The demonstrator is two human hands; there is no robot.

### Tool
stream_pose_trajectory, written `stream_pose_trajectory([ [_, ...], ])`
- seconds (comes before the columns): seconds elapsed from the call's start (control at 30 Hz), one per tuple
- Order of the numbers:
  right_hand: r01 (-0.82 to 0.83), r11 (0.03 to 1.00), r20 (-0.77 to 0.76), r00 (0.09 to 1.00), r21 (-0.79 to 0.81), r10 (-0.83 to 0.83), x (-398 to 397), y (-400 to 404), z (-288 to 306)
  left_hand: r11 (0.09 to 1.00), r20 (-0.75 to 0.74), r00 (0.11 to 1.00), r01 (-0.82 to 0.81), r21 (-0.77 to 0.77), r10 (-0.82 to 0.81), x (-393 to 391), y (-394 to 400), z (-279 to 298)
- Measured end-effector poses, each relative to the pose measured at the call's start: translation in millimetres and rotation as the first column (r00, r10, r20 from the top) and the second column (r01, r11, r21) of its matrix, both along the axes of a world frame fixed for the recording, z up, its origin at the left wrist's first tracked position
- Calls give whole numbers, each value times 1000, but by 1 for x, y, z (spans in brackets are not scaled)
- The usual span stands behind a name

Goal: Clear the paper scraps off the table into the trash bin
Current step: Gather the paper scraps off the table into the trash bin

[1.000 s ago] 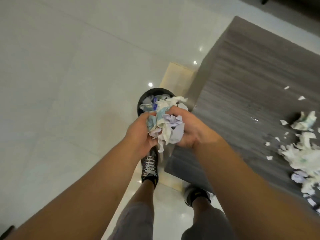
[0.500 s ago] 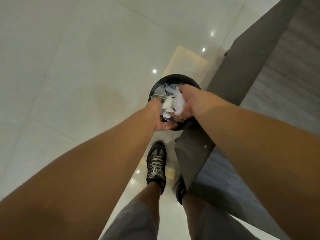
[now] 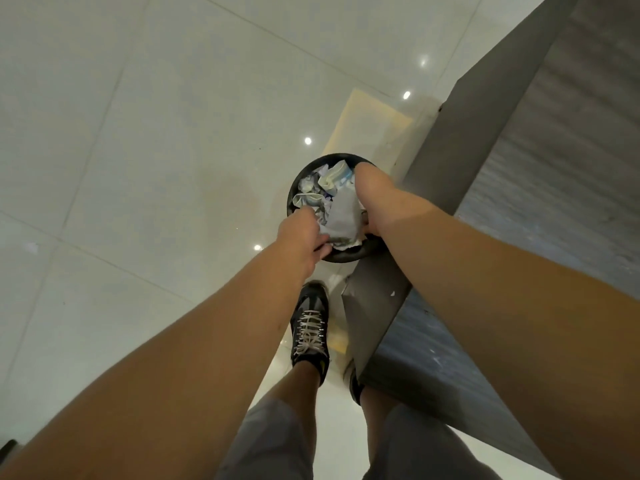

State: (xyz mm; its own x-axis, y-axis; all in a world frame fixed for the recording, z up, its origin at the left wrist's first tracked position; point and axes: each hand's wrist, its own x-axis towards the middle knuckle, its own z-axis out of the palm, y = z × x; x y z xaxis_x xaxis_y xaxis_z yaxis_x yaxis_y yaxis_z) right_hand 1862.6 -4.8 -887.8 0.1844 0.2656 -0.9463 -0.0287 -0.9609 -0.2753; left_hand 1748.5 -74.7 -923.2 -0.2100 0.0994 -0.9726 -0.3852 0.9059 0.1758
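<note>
A round black trash bin [image 3: 293, 188] stands on the floor beside the table's corner, and crumpled white, blue and grey paper fills its mouth. My left hand [image 3: 302, 237] and my right hand [image 3: 375, 199] reach down into it from either side. Between them they press a wad of paper scraps [image 3: 341, 218], the left fingers curled under its near edge, the right palm against its right side. The wad rests low in the bin's opening on the other paper. My right fingers are hidden behind the wad.
The grey wood-grain table [image 3: 561, 161] fills the right side, its dark side panel [image 3: 450, 143] dropping next to the bin. One tiny white scrap [image 3: 392, 293] clings to the panel. My shoe [image 3: 310, 329] stands on the glossy pale tile floor [image 3: 138, 133].
Both hands carried the wad from above the table's edge down into the bin's mouth. My view swung left, so the scrap pile on the tabletop is out of sight.
</note>
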Motion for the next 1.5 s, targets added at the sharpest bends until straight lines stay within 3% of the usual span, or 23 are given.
stream_pose_trajectory([
  [0.07,-163,984,35,986,79,160,3,-1,20,997,-18,999,-25,79,27,-2,1,8],
  [0.1,-170,975,39,985,144,166,8,-5,32,993,-67,998,6,119,2,-2,0,17],
  [0.2,-79,952,0,997,296,82,37,-28,67,924,-289,928,305,231,-235,2,-13,43],
  [0.3,52,952,21,998,303,-61,89,-79,98,729,-418,752,636,254,-511,11,-38,71],
  [0.43,153,978,208,961,140,-181,177,-174,127,322,-592,402,915,242,-698,48,-70,112],
  [0.53,169,985,294,941,19,-167,239,-245,142,156,-648,277,959,238,-709,91,-91,136],
  [0.63,246,960,275,940,-134,-202,294,-301,143,-13,-748,152,978,210,-647,138,-100,151],
  [0.73,291,930,222,945,-224,-242,339,-341,136,-173,-776,85,954,243,-625,193,-107,157],
  [0.9,317,931,163,943,-180,-289,365,-379,111,-524,-859,-188,845,106,-477,268,-133,146],
  [1.0,345,925,104,938,-158,-332,370,-381,100,-672,-912,-255,740,31,-322,308,-133,135],
  [1.2,377,911,22,925,-168,-379,373,-383,98,-774,-937,-303,631,-60,-175,417,-123,146],
  [1.3,385,906,12,921,-178,-389,373,-384,96,-779,-930,-315,625,-55,-187,458,-123,158],
  [1.4,383,900,5,921,-208,-390,375,-384,94,-729,-839,-429,682,-59,-335,485,-124,160],
  [1.5,388,894,-7,917,-225,-400,375,-384,92,-716,-776,-520,686,-131,-356,484,-136,151],
])
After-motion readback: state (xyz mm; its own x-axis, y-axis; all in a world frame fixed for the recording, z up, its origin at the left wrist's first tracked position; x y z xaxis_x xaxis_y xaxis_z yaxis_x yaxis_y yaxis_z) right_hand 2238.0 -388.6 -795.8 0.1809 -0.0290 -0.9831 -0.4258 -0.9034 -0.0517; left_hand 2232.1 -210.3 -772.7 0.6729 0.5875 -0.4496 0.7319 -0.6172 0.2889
